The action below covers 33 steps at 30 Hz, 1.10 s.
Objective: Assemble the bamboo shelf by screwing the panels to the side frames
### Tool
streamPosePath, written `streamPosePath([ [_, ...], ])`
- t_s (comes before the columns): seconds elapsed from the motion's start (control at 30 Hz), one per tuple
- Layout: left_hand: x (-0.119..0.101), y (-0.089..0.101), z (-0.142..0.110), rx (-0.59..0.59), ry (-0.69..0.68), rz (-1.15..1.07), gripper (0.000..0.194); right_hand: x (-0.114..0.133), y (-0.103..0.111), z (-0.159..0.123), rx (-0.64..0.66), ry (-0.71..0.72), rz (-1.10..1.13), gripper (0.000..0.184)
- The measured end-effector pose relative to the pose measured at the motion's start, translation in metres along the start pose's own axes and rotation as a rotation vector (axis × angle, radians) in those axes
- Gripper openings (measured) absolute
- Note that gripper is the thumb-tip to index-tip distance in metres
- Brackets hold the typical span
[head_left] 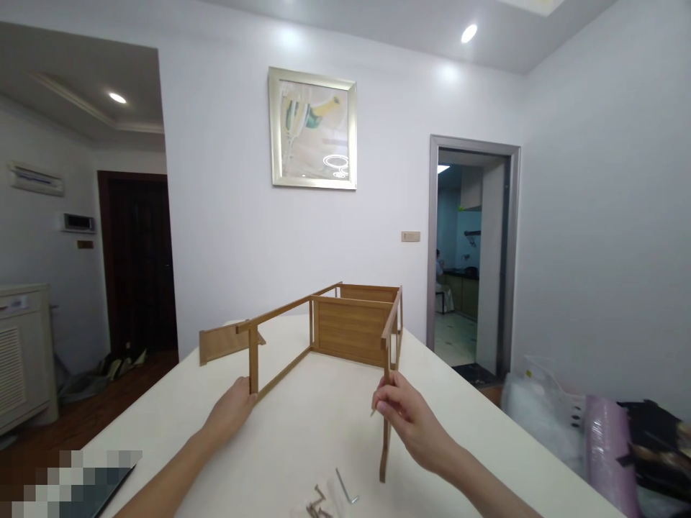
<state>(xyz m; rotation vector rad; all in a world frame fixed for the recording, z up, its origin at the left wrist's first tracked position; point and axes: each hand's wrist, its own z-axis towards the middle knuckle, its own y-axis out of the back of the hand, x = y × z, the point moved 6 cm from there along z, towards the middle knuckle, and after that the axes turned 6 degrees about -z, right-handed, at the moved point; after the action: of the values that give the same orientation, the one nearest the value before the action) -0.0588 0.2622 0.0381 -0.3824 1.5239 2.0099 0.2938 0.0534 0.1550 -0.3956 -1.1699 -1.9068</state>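
Twelve o'clock marks the far end of the worktop. The fingers of the right hand (pixel 402 410), at three o'clock, pinch a slim silver metal piece (pixel 372 412) whose tip pokes out below; its kind is hidden. They overlap the near right upright of a brown wooden frame (pixel 353 331) with thin bars and solid panels; contact there is unclear. At nine o'clock, the fingers of the left hand (pixel 237 404) close around the frame's near left upright. The frame stretches from both hands towards twelve, resting on the white worktop (pixel 318 424). At six lie a silver L-shaped hex key (pixel 342 485) and a few bronze-coloured metal screws (pixel 318 495). A flat brown wooden panel (pixel 220 345) sits at ten. Past twelve, a silver-framed picture (pixel 313 129) hangs on the white wall (pixel 227 180).
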Motion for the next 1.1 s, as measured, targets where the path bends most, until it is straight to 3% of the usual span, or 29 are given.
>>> streamPosePath([
  [0.3,0.021,0.007,0.034,-0.032,0.184,-0.018,0.025,0.042,-0.052,0.015,0.082,0.054,-0.072,0.018],
  [0.53,0.041,0.017,0.019,-0.014,0.264,-0.249,0.056,0.049,-0.081,0.021,0.078,0.072,-0.062,0.018],
  [0.63,0.038,0.017,0.01,-0.051,0.241,-0.332,0.059,0.051,-0.088,0.023,0.069,0.071,-0.07,0.018],
  [0.77,-0.001,-0.003,-0.018,-0.012,0.126,-0.434,0.047,0.055,-0.097,0.027,0.058,0.065,-0.078,0.018],
  [0.8,-0.018,-0.011,-0.03,0.043,0.067,-0.473,0.043,0.056,-0.099,0.029,0.058,0.063,-0.079,0.018],
  [0.87,-0.059,-0.031,-0.06,0.267,-0.094,-0.588,0.041,0.058,-0.105,0.034,0.068,0.05,-0.078,0.017],
  [0.93,-0.091,-0.041,-0.089,0.403,-0.167,-0.65,0.042,0.059,-0.11,0.039,0.084,0.028,-0.079,0.017],
  [1.0,-0.111,-0.041,-0.107,0.463,-0.188,-0.681,0.048,0.059,-0.115,0.044,0.091,0.008,-0.089,0.016],
  [1.1,-0.125,-0.028,-0.113,0.453,-0.194,-0.76,0.05,0.057,-0.125,0.05,0.097,-0.017,-0.076,0.013],
])
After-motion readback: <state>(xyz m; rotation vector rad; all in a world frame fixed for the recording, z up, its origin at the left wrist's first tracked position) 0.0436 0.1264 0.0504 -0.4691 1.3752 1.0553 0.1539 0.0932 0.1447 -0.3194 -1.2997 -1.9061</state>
